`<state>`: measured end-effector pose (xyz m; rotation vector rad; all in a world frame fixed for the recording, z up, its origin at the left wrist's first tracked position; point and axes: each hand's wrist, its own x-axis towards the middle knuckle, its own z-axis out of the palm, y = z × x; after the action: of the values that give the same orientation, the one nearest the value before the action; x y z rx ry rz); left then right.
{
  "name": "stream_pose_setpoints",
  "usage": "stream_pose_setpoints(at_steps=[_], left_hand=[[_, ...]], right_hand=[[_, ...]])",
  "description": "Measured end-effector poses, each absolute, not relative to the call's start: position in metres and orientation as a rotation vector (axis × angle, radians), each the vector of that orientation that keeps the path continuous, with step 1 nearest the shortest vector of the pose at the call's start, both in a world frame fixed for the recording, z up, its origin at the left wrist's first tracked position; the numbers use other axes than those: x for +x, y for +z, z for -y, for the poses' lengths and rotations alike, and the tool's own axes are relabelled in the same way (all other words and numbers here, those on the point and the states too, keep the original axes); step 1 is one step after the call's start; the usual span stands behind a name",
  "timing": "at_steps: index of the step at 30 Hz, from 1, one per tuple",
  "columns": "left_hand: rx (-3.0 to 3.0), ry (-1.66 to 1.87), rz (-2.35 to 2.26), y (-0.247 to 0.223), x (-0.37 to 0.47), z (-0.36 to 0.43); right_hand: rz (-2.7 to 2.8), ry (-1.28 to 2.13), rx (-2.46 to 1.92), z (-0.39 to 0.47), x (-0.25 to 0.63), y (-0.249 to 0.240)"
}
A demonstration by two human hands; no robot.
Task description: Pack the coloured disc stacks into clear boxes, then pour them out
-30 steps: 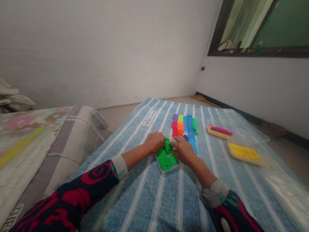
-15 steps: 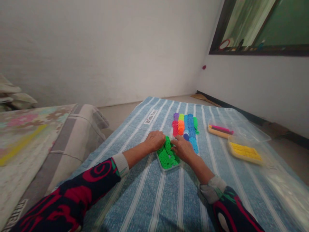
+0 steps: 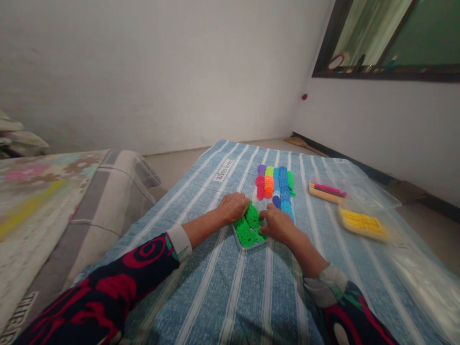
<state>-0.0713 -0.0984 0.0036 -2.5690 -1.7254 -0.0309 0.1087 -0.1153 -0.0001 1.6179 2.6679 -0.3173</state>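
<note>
A shallow clear plastic box rests on the striped cloth, filled with small bright green notched pieces. My left hand lies at the box's far left corner, closed, its fingertips pressed at the end of the green pieces; the rim there is hidden under it. At the right side of the box, my right hand has its fingers curved but apart, touching or just above the green pieces. Just beyond are neat rows of coloured pieces in purple, red, orange, lime, blue and green.
To the right, a box of yellow pieces sits near a tray with pink and orange pieces. Clear plastic lids and wrapping lie along the right edge. A bed or table with a flowered cover stands on the left.
My right hand has drawn slightly right, away from the middle of the box, uncovering more green pieces. My left hand stays at the far left corner.
</note>
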Motion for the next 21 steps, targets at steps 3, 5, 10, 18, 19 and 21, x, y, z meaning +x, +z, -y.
stream_pose_setpoints(at_steps=[3,5,10,18,19,21], left_hand=[[-2.552,-0.053,1.692,0.006,-0.071,0.103],[-2.556,-0.059,1.692,0.007,-0.071,0.108],[-2.621,-0.156,1.657,0.006,-0.070,0.121],[-2.666,-0.200,1.646,-0.005,-0.063,0.122],[-2.669,-0.181,1.641,-0.007,-0.062,0.122],[-2.674,-0.154,1.639,-0.010,-0.061,0.122]], right_hand=[[-2.597,-0.311,1.605,0.118,0.105,0.002],[-2.579,-0.304,1.584,0.119,0.102,0.003],[-2.556,-0.277,1.523,0.120,0.097,0.007],[-2.555,-0.311,1.540,0.115,0.100,0.002],[-2.579,-0.326,1.541,0.115,0.102,0.000],[-2.620,-0.359,1.551,0.112,0.106,-0.003]])
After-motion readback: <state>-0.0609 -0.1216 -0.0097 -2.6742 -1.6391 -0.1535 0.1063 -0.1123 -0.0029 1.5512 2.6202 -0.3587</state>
